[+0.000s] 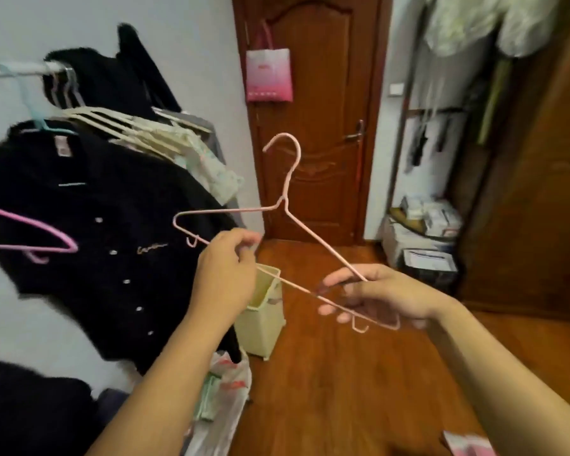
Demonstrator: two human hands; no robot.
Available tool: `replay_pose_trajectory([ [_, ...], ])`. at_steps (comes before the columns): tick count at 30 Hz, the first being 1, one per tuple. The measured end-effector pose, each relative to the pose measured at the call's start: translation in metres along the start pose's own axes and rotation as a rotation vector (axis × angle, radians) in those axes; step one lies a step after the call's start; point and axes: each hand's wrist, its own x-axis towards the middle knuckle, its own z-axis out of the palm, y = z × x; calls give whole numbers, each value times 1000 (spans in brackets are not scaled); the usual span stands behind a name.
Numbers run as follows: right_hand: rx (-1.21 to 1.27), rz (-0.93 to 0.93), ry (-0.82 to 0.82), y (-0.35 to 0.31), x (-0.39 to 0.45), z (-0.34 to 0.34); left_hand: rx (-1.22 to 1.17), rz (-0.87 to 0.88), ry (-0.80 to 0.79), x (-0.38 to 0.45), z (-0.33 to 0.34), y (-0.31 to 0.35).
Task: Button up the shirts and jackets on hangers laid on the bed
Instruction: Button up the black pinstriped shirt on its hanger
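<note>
An empty pale pink wire hanger [285, 195] is held up in front of me, hook upward and tilted. My left hand [226, 271] pinches its bottom bar near the left end. My right hand [380, 296] grips the right end, fingers curled round the wire. A black buttoned jacket [112, 245] with silver buttons hangs on a pale blue hanger from the rail [10, 70] at left. Another pink hanger [46, 235] hangs in front of it. No bed is in view.
More clothes on cream hangers [139, 130] crowd the rail. A pale yellow bin [262, 320] and plastic bags [224, 393] sit on the wooden floor below. A brown door [313, 103] with a pink bag [269, 74] stands ahead; shelves and boxes [425, 232] at right.
</note>
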Motion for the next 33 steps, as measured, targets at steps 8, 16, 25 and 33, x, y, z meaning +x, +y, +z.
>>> replay_pose_trajectory([
  [8, 166, 107, 777, 207, -311, -43, 117, 0, -811, -191, 203, 50],
  [16, 632, 298, 1645, 435, -627, 71, 99, 140, -1590, -506, 366, 180],
  [25, 1076, 500, 2273, 551, -764, 199, 320, 421, -1882, -649, 436, 232],
  [33, 1206, 1081, 2027, 528, -722, 262, 454, 812, -2188, -690, 457, 249],
])
